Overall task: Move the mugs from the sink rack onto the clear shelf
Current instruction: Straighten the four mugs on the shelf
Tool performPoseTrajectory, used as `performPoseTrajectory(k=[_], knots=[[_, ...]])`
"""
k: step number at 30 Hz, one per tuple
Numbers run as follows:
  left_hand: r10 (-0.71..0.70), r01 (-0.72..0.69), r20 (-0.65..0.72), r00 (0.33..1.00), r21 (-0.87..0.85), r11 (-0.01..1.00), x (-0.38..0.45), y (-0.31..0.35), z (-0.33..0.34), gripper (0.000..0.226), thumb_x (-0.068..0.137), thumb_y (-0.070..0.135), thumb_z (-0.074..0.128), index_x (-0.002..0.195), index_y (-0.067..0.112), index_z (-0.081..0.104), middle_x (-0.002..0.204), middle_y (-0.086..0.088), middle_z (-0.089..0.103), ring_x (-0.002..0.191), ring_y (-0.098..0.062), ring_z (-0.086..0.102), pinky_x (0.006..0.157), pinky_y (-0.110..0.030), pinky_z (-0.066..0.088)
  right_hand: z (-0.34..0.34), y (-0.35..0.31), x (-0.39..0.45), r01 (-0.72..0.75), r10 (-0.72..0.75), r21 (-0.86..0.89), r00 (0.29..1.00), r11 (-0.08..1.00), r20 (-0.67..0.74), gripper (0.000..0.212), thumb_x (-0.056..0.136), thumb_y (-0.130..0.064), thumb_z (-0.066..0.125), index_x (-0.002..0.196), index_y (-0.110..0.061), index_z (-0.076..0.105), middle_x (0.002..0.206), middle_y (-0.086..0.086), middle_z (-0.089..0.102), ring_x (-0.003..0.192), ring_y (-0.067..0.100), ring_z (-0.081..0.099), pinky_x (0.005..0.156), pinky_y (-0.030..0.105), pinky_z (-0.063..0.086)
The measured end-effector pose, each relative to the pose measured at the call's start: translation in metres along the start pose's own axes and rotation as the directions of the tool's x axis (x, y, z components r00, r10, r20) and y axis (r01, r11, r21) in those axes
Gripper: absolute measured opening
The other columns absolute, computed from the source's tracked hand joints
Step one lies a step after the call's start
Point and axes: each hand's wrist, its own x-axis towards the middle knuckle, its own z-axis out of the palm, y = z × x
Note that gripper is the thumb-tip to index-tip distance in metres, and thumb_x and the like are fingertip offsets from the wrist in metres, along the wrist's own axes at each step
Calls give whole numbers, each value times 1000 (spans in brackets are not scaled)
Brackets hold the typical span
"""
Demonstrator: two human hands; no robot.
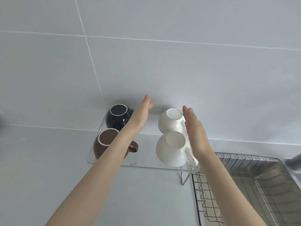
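Observation:
Several mugs stand upside down on the clear shelf (143, 166). A black mug (116, 119) is at the back left, with a brown mug (104, 145) in front of it. Two white mugs stand on the right, one at the back (170, 122) and one in front (170, 150). My left hand (143, 110) is held flat over the middle of the shelf, between the dark mugs and the white ones, holding nothing. My right hand (194, 129) is flat too, just right of the white mugs by their handles, with nothing in it.
A wire sink rack (244, 190) lies at the lower right over a metal sink, with no mugs showing in it. A grey object (294, 162) pokes in at the right edge. The tiled wall rises behind the shelf.

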Motion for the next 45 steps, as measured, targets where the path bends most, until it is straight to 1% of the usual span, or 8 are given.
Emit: performPoseTrajectory(k=[5,9,15,18,21,35,40,45], knots=[[-96,98,108,990,-17,995,18,-13,33,74,84,64,7,133,23,45,149,5,37,142,-12,23,119,-37,10,-29,17,-18,-95,94,-40,995,995,-31,41,96,-47,18,132,-38,37,127,-25,33,116,-7,27,98,17,18],[-51,57,136,989,-37,998,21,-17,43,67,79,66,6,90,39,66,123,8,59,126,-9,43,114,-32,20,-26,21,-21,-135,136,-70,991,988,5,32,97,-46,14,118,-44,39,99,-33,42,70,-24,45,62,-1,39],[-27,32,103,994,-54,998,17,-17,44,58,92,51,2,97,38,59,116,10,55,118,-5,42,103,-23,20,-29,21,-15,-139,142,-44,989,989,51,48,98,-42,11,130,-29,45,102,-25,43,51,-32,43,48,-1,40],[-47,52,71,996,-70,996,15,-18,42,58,89,55,3,102,42,58,122,10,55,125,-6,38,115,-31,16,-32,27,-4,-160,161,-21,985,987,64,49,97,-46,9,132,-30,40,126,-23,40,100,-21,48,75,2,38],[-70,72,42,997,-60,996,14,-25,39,68,89,56,3,123,29,55,139,5,49,136,-9,32,119,-36,12,-34,30,9,-187,188,-20,980,982,63,64,95,-52,9,147,-19,25,156,-11,21,144,5,14,104,18,11],[-197,197,-4,980,-25,980,3,-30,40,105,54,83,15,135,23,43,150,7,36,140,-8,25,119,-36,12,-39,47,55,-131,128,78,991,988,43,65,95,-50,10,147,-14,24,157,-6,19,146,6,9,117,28,4],[-145,146,17,989,-58,988,-8,-20,38,73,87,59,4,133,19,45,149,3,36,141,-11,23,119,-35,11,-42,46,49,-104,98,123,994,987,54,62,96,-49,12,147,-16,23,157,-6,19,146,8,10,119,30,5],[-115,110,-24,993,-152,982,-31,-31,40,64,92,51,6,138,19,35,153,1,27,144,-14,18,119,-34,11,-50,54,-5,-64,70,188,997,980,-26,56,97,-44,15,145,-17,28,155,-6,28,141,5,26,118,29,13]])
